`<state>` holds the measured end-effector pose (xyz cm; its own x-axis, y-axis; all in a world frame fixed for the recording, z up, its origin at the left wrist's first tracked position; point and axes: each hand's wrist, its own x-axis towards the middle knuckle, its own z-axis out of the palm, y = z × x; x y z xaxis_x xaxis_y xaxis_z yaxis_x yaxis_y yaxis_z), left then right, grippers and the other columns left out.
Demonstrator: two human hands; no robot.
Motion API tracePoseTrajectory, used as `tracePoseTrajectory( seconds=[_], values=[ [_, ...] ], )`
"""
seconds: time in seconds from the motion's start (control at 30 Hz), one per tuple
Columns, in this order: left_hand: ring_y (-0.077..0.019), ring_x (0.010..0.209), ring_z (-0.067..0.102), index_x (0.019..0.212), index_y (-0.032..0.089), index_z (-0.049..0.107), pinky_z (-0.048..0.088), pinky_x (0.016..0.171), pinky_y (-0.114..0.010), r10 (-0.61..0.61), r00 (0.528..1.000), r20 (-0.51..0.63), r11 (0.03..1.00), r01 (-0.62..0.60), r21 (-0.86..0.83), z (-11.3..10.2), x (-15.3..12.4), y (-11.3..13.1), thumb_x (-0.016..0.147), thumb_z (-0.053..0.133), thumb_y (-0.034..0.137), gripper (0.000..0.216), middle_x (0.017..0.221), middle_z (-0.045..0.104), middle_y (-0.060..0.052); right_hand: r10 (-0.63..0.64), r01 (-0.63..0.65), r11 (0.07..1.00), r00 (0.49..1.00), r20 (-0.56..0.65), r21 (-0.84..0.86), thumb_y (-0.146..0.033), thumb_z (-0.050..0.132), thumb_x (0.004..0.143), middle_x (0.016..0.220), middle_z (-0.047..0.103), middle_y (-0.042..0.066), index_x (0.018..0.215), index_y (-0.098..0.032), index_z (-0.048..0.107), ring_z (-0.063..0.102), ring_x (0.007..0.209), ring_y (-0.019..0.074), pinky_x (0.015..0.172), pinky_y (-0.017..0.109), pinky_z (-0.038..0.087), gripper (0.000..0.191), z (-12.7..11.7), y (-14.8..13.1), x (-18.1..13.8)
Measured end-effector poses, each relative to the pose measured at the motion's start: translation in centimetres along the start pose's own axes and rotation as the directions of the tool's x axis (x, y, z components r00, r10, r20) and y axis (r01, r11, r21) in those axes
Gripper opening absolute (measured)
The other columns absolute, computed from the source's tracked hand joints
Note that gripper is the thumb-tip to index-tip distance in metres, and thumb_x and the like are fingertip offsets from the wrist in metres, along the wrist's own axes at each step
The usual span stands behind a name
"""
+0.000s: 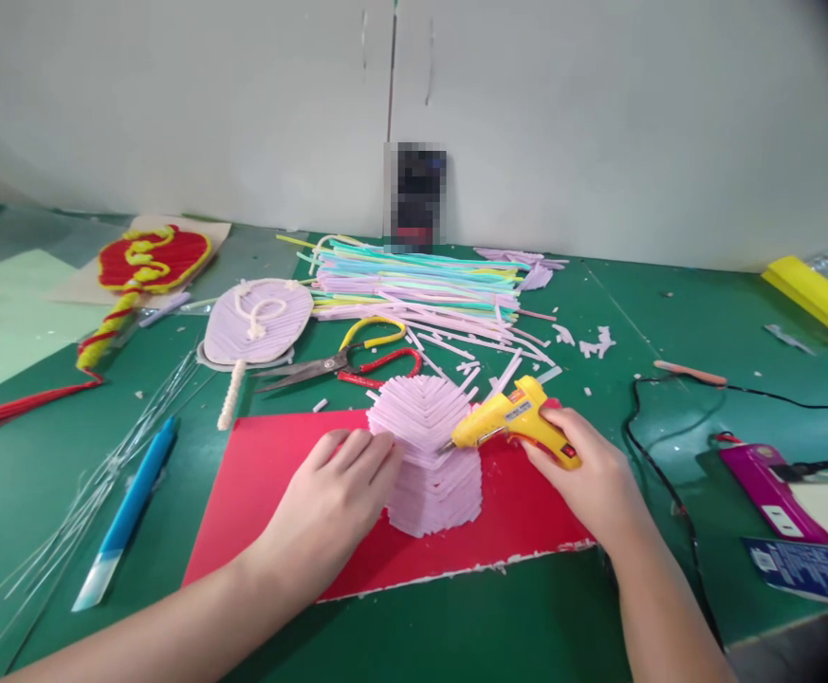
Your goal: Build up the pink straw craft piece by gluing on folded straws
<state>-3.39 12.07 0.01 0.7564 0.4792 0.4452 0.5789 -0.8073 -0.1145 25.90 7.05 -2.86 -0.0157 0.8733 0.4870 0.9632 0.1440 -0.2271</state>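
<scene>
A pale pink piece built of glued straw strips (428,455) lies on a red sheet (271,493) in front of me. My left hand (332,503) rests on the red sheet with its fingers curled against the piece's left edge. My right hand (591,474) is closed round the handle of a yellow glue gun (509,420). The gun's nozzle touches the right side of the straw piece.
A pile of coloured straws (420,285) and cut scraps lie behind. Scissors (357,360) with red and yellow handles, a lilac fan shape (257,323), a red and yellow ornament (150,261), a blue knife (129,512) and thin wires are left. A black cord (670,474) and purple box (769,484) are right.
</scene>
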Motion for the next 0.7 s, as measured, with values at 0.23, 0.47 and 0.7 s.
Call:
tracePoseTrajectory(
  seconds=[0.23, 0.47, 0.7],
  values=[
    [-0.0176, 0.074, 0.058, 0.097, 0.013, 0.063, 0.039, 0.065, -0.032, 0.04, 0.997, -0.065, 0.993, -0.047, -0.109, 0.33, -0.2, 0.04, 0.096, 0.031, 0.004, 0.033, 0.087, 0.068, -0.007, 0.044, -0.044, 0.999, 0.999, 0.026, -0.003, -0.035, 0.058, 0.086, 0.104, 0.069, 0.008, 0.109, -0.023, 0.059, 0.069, 0.089, 0.0229, 0.075, 0.031, 0.057, 0.026, -0.06, -0.07, -0.01],
    [-0.0177, 0.077, 0.061, 0.1, 0.011, 0.061, 0.039, 0.066, -0.032, 0.042, 0.998, -0.044, 0.981, -0.049, -0.189, 0.86, -0.39, 0.3, 0.098, 0.03, 0.006, 0.032, 0.083, 0.068, -0.006, 0.044, -0.044, 0.999, 0.998, 0.053, -0.01, -0.035, 0.057, 0.086, 0.104, 0.069, 0.008, 0.11, -0.022, 0.059, 0.069, 0.09, 0.0219, 0.074, 0.029, 0.056, 0.027, -0.13, 0.12, -0.13],
    [-0.0182, 0.077, 0.061, 0.102, 0.011, 0.06, 0.04, 0.068, -0.032, 0.045, 0.998, -0.04, 0.979, -0.052, -0.198, 0.97, -0.49, 0.25, 0.098, 0.029, 0.006, 0.032, 0.085, 0.067, -0.006, 0.087, -0.085, 0.996, 0.993, 0.08, -0.028, -0.039, 0.054, 0.088, 0.107, 0.068, 0.009, 0.111, -0.022, 0.057, 0.068, 0.092, 0.0229, 0.072, 0.029, 0.056, 0.029, -0.4, 0.05, -0.06]
  ],
)
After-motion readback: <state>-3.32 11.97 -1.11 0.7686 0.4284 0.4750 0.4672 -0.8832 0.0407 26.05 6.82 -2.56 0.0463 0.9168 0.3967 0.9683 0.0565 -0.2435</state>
